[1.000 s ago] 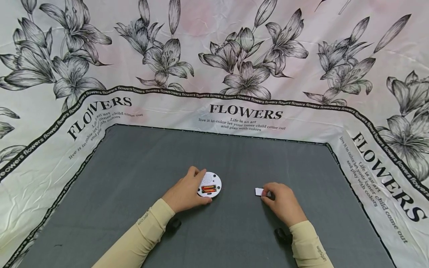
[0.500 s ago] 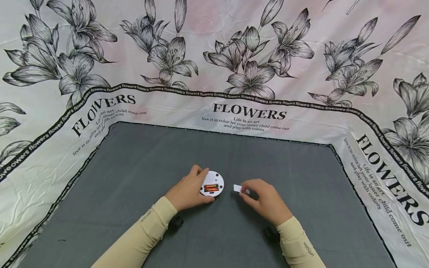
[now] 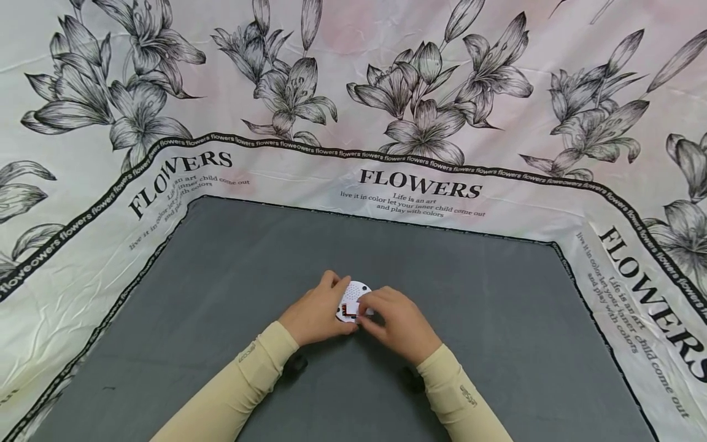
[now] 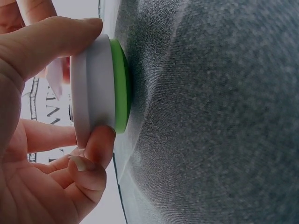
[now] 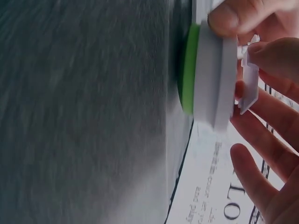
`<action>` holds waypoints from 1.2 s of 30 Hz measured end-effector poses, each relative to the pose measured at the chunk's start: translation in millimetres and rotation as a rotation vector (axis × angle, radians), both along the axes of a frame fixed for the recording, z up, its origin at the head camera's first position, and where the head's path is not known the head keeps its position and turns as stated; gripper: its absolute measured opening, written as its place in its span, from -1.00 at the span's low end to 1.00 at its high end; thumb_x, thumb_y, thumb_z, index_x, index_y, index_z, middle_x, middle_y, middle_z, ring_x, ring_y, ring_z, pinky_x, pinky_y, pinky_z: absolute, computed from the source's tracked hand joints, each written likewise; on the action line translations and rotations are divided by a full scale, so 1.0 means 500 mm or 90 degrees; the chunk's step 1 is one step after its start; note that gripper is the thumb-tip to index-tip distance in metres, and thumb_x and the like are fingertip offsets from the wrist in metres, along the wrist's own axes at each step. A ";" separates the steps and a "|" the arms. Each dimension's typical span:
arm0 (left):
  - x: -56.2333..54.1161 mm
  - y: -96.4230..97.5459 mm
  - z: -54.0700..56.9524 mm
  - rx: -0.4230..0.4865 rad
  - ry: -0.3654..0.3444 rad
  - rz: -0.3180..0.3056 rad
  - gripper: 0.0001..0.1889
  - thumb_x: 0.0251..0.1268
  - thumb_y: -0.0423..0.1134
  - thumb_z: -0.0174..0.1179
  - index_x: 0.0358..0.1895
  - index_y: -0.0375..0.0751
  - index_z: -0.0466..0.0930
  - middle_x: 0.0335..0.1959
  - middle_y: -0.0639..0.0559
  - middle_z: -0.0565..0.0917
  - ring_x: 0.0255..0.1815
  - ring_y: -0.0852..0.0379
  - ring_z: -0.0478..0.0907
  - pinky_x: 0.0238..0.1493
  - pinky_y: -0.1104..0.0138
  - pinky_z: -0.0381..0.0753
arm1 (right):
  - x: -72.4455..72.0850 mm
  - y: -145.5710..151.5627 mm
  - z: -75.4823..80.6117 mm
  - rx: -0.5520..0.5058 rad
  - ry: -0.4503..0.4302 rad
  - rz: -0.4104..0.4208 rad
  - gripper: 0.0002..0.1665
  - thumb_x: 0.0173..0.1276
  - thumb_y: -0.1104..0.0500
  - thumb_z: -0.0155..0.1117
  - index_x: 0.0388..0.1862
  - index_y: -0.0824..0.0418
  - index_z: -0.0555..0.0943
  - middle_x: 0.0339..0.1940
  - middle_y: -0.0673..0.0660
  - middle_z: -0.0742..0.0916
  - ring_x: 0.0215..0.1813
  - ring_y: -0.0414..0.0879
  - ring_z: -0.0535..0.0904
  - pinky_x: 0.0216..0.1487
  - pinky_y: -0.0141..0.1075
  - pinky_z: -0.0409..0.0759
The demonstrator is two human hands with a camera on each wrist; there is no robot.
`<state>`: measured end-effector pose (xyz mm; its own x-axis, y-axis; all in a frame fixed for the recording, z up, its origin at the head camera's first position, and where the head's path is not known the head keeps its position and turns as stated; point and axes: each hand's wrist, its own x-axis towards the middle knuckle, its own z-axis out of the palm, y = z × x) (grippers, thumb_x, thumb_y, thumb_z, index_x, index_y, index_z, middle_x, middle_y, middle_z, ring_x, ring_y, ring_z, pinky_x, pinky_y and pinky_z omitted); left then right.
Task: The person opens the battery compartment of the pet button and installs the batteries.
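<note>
A round white battery-powered device [image 3: 355, 291] with a green base [image 4: 121, 86] lies upside up with its speaker holes and battery compartment facing me; the green side is against or close to the cloth. My left hand [image 3: 317, 312] grips its rim, thumb on the near edge and fingers around the far side. My right hand [image 3: 399, 322] pinches a small white battery cover [image 5: 250, 81] between thumb and fingertips. In the right wrist view the cover stands just off the device's face. In the head view it partly hides the orange batteries [image 3: 345, 310].
A dark grey cloth surface [image 3: 265, 245] spreads around both hands. Its white border [image 3: 309, 184] carries black lettering, with printed flowers [image 3: 425, 132] beyond. A dark wrist-worn piece [image 3: 296, 363] shows under the left forearm.
My right hand has moved left with the battery cover, from well apart to over the battery compartment. My left hand keeps its grip on the device. The head view has shifted slightly.
</note>
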<state>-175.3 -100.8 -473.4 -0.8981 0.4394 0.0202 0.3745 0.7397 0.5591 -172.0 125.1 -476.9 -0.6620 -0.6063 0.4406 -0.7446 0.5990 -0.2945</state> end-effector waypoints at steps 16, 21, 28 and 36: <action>-0.004 0.003 0.007 0.005 0.012 -0.011 -0.02 0.32 -0.03 0.52 0.68 -0.36 0.24 0.35 -0.24 0.45 -0.24 0.10 0.62 -0.25 0.27 0.64 | 0.006 -0.023 0.000 0.040 0.044 -0.020 -0.80 0.32 0.14 0.66 -0.26 -0.02 0.73 -0.06 -0.08 0.84 -0.01 -0.15 0.71 0.03 -0.16 0.70; -0.004 0.001 0.004 0.004 0.010 -0.012 -0.02 0.32 -0.05 0.52 0.68 -0.37 0.23 0.34 -0.24 0.45 -0.28 0.15 0.58 -0.30 0.32 0.60 | 0.008 -0.027 -0.005 0.054 0.063 -0.041 -0.82 0.32 0.12 0.67 -0.27 -0.04 0.75 -0.06 -0.08 0.84 -0.01 -0.15 0.71 0.03 -0.16 0.71; -0.003 0.002 0.003 0.001 0.013 -0.014 -0.03 0.34 -0.02 0.50 0.68 -0.39 0.23 0.36 -0.27 0.44 -0.33 0.18 0.56 -0.33 0.32 0.59 | 0.009 -0.024 -0.004 0.059 0.044 -0.050 -0.87 0.36 0.11 0.64 -0.24 -0.04 0.79 0.00 -0.06 0.84 0.03 -0.13 0.72 0.09 -0.14 0.72; 0.003 -0.002 0.007 0.006 0.024 -0.019 0.00 0.33 0.04 0.54 0.67 -0.40 0.26 0.34 -0.29 0.45 -0.26 0.11 0.61 -0.24 0.26 0.66 | 0.007 -0.023 -0.009 0.025 0.019 -0.036 -0.93 0.41 0.12 0.60 -0.20 0.04 0.84 0.05 -0.04 0.85 0.16 -0.10 0.70 0.17 -0.17 0.74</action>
